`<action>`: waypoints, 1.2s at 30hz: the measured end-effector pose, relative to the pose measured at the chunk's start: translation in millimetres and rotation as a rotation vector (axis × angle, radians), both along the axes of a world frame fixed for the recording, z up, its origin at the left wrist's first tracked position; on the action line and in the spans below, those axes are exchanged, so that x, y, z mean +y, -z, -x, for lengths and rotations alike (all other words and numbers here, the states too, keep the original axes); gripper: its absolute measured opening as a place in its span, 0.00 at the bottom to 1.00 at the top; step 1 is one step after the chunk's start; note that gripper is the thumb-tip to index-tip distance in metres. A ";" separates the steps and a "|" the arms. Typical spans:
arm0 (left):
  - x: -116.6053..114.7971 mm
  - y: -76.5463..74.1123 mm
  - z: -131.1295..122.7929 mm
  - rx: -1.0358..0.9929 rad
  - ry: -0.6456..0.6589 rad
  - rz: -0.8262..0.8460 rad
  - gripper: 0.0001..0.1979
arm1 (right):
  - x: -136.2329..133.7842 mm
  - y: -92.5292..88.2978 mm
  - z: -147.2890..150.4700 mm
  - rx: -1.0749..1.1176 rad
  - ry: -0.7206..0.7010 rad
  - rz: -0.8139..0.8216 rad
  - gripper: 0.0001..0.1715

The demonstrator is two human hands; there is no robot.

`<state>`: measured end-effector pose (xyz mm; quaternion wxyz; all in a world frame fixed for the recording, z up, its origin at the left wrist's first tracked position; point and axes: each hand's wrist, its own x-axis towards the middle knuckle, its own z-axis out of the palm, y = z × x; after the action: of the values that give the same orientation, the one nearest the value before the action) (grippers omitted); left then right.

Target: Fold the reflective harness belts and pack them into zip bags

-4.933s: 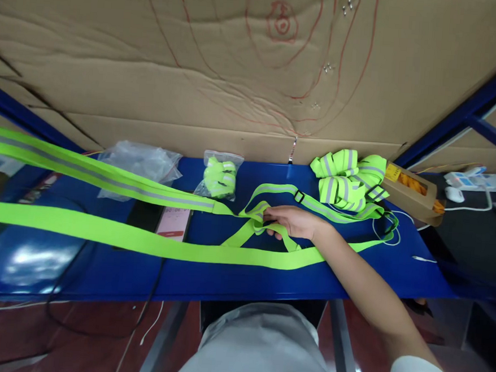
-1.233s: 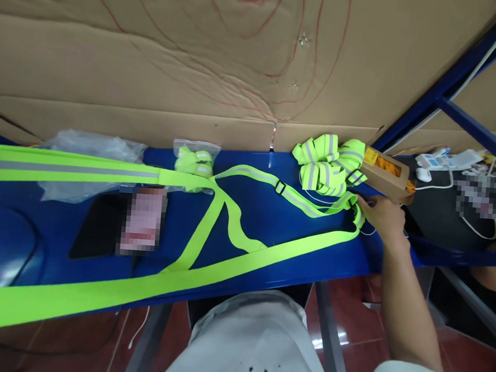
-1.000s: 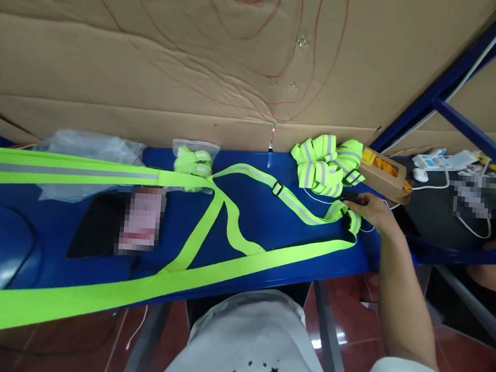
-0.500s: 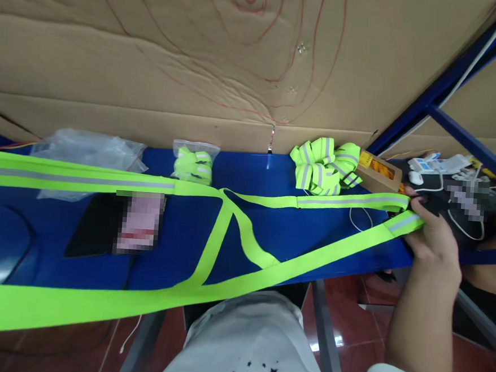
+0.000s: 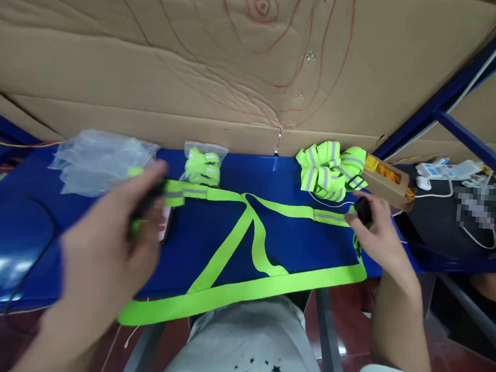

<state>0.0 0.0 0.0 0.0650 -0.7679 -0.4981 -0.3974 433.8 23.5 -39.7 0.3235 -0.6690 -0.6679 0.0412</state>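
Note:
A neon-yellow reflective belt harness [image 5: 240, 292], with grey reflective strips and straps meeting in a Y, spreads across the blue table. Its long lower band runs along the table's front edge, near my body. My left hand [image 5: 108, 244], smeared by motion, is closed around the harness's left end, where a black part shows at the fingers. At the other end, my right hand [image 5: 378, 232] grips the strap by a black piece, possibly a buckle, between thumb and fingers. Part of a phone-like pink item [image 5: 165, 225] shows behind my left hand.
Clear plastic bags [image 5: 101, 161] lie at the back left. Beside them is a bagged neon strap bundle [image 5: 203, 166]. A loose neon strap pile [image 5: 327, 172] and a cardboard box [image 5: 388, 181] sit back right. White cables and a blue frame bar [image 5: 480, 148] are farther right.
My left hand has come into view with the harness's left end. My right hand has moved left and slightly inward, and the straps now hang slacker and lower over the table.

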 end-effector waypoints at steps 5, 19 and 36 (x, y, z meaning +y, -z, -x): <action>23.7 40.0 -49.1 0.074 0.171 0.106 0.39 | -4.4 -2.6 29.7 0.020 -0.309 0.057 0.35; 26.9 45.5 -81.4 0.312 0.370 0.025 0.45 | -3.6 -29.6 88.8 -0.165 -0.853 0.115 0.42; 32.9 44.8 -79.5 0.361 0.279 -0.045 0.41 | -2.7 -32.0 102.7 -0.216 -0.783 0.044 0.38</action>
<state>79.5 32.9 -44.8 0.1146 -0.8863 -0.3587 -0.2698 331.2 20.8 -7.7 0.1967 -0.3715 -0.9013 0.1050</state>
